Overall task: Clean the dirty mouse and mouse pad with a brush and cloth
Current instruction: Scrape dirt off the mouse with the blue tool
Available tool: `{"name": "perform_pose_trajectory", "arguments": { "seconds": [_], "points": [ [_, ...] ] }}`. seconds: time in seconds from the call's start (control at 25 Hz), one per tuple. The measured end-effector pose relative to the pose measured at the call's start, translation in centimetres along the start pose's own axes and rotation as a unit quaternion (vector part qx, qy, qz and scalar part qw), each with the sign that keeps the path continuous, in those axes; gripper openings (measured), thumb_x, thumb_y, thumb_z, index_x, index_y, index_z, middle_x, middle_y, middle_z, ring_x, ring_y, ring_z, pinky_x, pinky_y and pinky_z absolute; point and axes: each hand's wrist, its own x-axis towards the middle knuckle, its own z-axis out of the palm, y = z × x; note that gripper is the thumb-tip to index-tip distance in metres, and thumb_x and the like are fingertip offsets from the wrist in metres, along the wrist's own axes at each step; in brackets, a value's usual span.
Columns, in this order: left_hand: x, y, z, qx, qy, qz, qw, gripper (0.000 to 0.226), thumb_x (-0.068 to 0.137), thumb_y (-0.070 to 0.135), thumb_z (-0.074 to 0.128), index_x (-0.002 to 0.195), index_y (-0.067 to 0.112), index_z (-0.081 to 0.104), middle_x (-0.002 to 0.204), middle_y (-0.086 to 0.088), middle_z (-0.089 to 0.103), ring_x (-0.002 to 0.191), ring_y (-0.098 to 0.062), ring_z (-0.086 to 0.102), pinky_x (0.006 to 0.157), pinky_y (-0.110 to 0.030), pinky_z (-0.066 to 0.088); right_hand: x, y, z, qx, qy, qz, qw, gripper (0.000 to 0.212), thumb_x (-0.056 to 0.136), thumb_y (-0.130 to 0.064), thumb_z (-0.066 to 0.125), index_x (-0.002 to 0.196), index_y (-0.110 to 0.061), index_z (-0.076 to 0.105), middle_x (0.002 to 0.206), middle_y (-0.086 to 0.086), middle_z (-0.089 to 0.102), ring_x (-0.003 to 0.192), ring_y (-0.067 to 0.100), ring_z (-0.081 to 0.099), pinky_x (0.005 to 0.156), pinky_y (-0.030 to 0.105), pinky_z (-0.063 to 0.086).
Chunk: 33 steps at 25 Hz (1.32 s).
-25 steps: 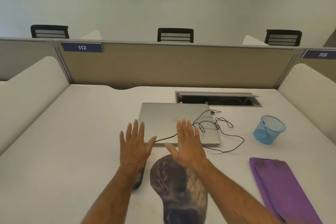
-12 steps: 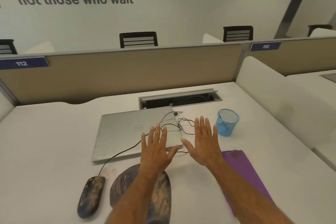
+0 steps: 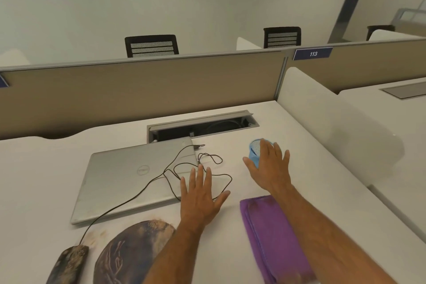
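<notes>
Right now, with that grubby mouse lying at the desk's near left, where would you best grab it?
I would probably take the mouse across its long sides, coming down from above with the left hand. It lies flat, free of the mouse pad beside it. Its cable leaves the far end, so avoid that end.

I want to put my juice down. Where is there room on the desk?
Bare desk left of the laptop, and right of the cloth. It is crowded in the middle: cable, pad, mouse, cup and both hands.
</notes>
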Motion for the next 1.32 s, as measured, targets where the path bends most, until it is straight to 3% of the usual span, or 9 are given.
{"name": "perform_pose_trajectory", "arguments": {
  "seconds": [0.2,0.32,0.52,0.72,0.84,0.96,1.08,1.24,1.32],
  "points": [
    [0.6,-0.2,1.4,0.001,-0.024,-0.03,0.999,0.112,0.073,0.091,-0.01,0.159,0.018,-0.015,0.166,-0.006,-0.019,0.152,-0.024,-0.019,0.122,-0.051,-0.013,2.7,0.2,-0.2,-0.051,0.022,-0.008,0.998,0.049,0.089,-0.056,0.045,0.115,-0.018,0.061,0.119,0.007,0.064,0.115,0.026,0.048,0.101,0.048,0.033],
    [0.3,-0.4,2.0,0.01,-0.033,-0.03,0.999,0.12,0.069,0.095,-0.015,0.157,0.014,-0.018,0.166,-0.008,-0.021,0.15,-0.023,-0.024,0.121,-0.051,-0.015,4.0,-0.6,0.2,-0.039,-0.014,0.015,0.999,0.046,0.089,-0.055,0.045,0.109,-0.018,0.064,0.116,0.007,0.064,0.118,0.024,0.044,0.102,0.049,0.027],
    [0.3,-0.3,1.6,0.017,-0.064,-0.027,0.997,0.121,0.074,0.097,0.009,0.156,0.013,-0.022,0.163,-0.008,-0.029,0.148,-0.023,-0.03,0.119,-0.051,-0.021,4.8,-0.9,1.0,-0.038,-0.074,0.045,0.995,0.036,0.09,-0.047,0.046,0.103,-0.021,0.067,0.113,0.007,0.061,0.122,0.022,0.04,0.106,0.054,0.018],
    [0.4,-0.2,1.5,0.009,-0.08,-0.028,0.996,0.125,0.07,0.1,0.01,0.155,0.015,-0.022,0.162,-0.008,-0.031,0.147,-0.023,-0.033,0.119,-0.053,-0.02,5.4,-0.2,0.3,0.014,-0.079,0.121,0.989,0.039,0.083,-0.057,0.053,0.092,-0.021,0.068,0.098,0.003,0.066,0.106,0.021,0.051,0.096,0.048,0.025],
    [0.5,-0.2,1.5,-0.001,-0.079,-0.03,0.996,0.127,0.07,0.101,0.013,0.156,0.015,-0.02,0.163,-0.008,-0.028,0.148,-0.022,-0.031,0.119,-0.053,-0.019,5.5,-0.1,-1.6,0.077,-0.017,0.152,0.985,0.028,0.078,-0.047,0.061,0.081,-0.02,0.068,0.08,0.001,0.066,0.083,0.023,0.058,0.082,0.041,0.029],
    [0.5,-0.3,1.3,-0.01,-0.092,-0.029,0.995,0.128,0.069,0.102,0.015,0.157,0.015,-0.018,0.163,-0.008,-0.028,0.148,-0.022,-0.031,0.118,-0.053,-0.02,5.1,0.0,-3.8,0.184,0.075,0.142,0.97,0.009,0.076,-0.028,0.07,0.078,-0.02,0.072,0.079,-0.002,0.071,0.07,0.018,0.055,0.071,0.031,0.036],
    [0.5,-0.4,0.8,-0.02,-0.111,-0.025,0.993,0.13,0.067,0.102,0.016,0.158,0.015,-0.015,0.163,-0.009,-0.028,0.147,-0.022,-0.032,0.118,-0.053,-0.021,4.6,-0.7,-5.8,0.27,0.129,0.115,0.947,0.012,0.071,-0.023,0.079,0.073,-0.013,0.072,0.075,0.0,0.072,0.063,0.016,0.057,0.052,0.018,0.037],
    [0.4,-0.8,-0.2,-0.04,-0.127,-0.01,0.991,0.125,0.07,0.098,0.015,0.159,0.014,-0.012,0.164,-0.008,-0.025,0.149,-0.022,-0.029,0.119,-0.052,-0.019,2.6,-3.5,-6.8,0.387,0.119,0.079,0.911,0.005,0.078,-0.012,0.071,0.08,-0.008,0.069,0.068,0.002,0.067,0.055,0.013,0.063,0.047,0.014,0.047],
    [0.1,-1.2,-0.9,-0.061,-0.124,-0.001,0.99,0.123,0.07,0.095,0.012,0.159,0.014,-0.01,0.166,-0.007,-0.019,0.151,-0.021,-0.022,0.121,-0.049,-0.016,1.6,-5.0,-6.6,0.446,0.084,0.075,0.888,0.011,0.084,-0.011,0.066,0.093,-0.007,0.071,0.074,0.01,0.071,0.054,0.016,0.067,0.053,0.025,0.059]
  ]
}}
